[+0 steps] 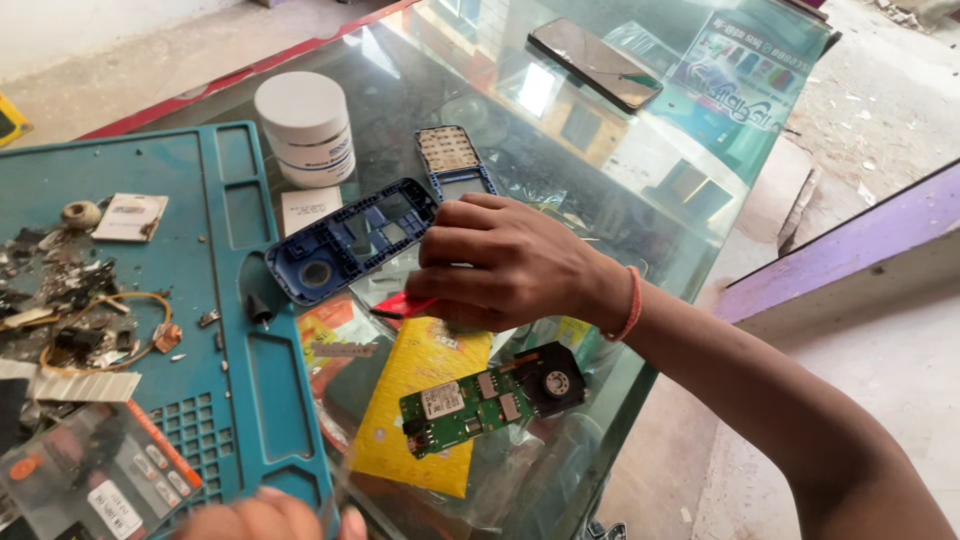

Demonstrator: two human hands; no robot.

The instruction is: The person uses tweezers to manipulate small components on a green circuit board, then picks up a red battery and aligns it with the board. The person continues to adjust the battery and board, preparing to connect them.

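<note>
My right hand [510, 265] reaches in from the right over the glass tabletop [600, 180], fingers curled. A small red object [402, 305] pokes out from under its fingers, seemingly pinched there. Its fingertips lie beside the right end of an empty blue phone housing [350, 240]. Just below the hand, a green circuit board [485, 395] lies on a yellow packet [420, 410]. Only the knuckles of my left hand [268, 517] show at the bottom edge, by the corner of the teal repair mat [230, 390]. What the left hand holds is hidden.
A white jar [305, 125] and a blue keypad frame [453, 160] sit behind the housing. A black smartphone [595, 62] lies at the far end. Wires and scrap parts [75, 300] and a clear bag [90, 480] cover the mat's left side. The glass edge drops off right.
</note>
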